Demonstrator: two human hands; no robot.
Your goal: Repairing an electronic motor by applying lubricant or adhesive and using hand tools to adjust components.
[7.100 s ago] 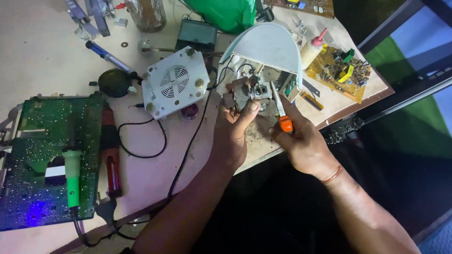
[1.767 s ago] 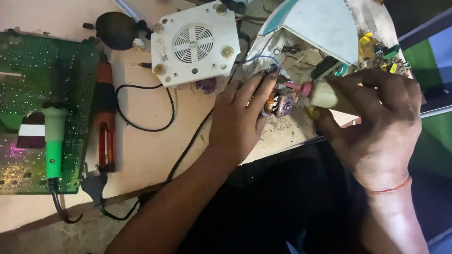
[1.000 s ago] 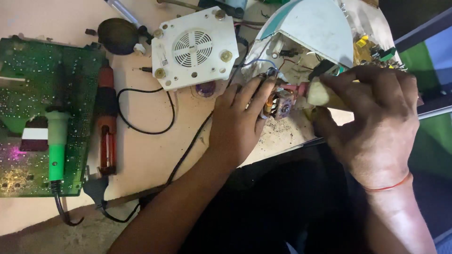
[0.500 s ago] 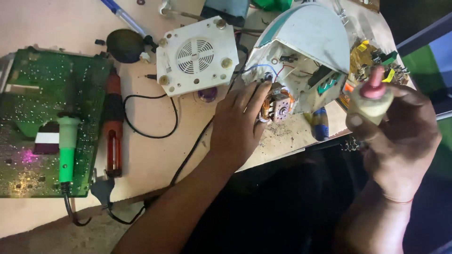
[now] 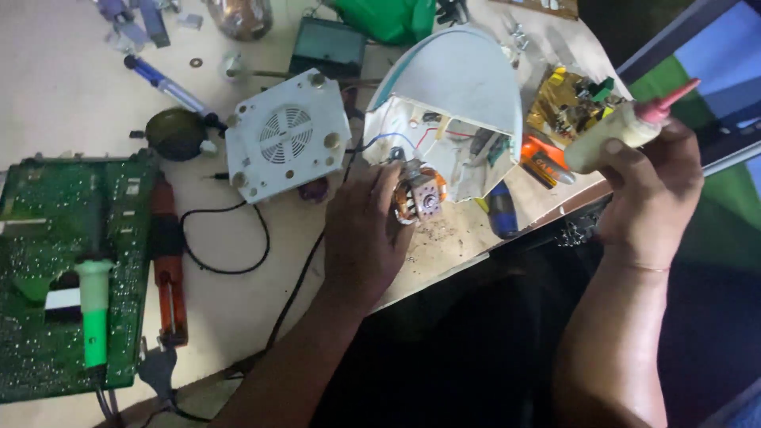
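Since a moment ago the right hand (image 5: 646,190) has lifted farther from the small motor (image 5: 418,198), off the counter's (image 5: 71,87) edge, its fingers closed around a cream squeeze bottle (image 5: 614,135) with a red nozzle pointing up and right. The left hand (image 5: 363,238) rests half-curled against the motor, copper windings showing, at the mouth of the opened white appliance shell (image 5: 456,87). Farther left lie a white vented cover (image 5: 287,143), a red-handled tool (image 5: 168,261) and a green circuit board (image 5: 47,238) bearing a green-handled soldering iron (image 5: 93,317).
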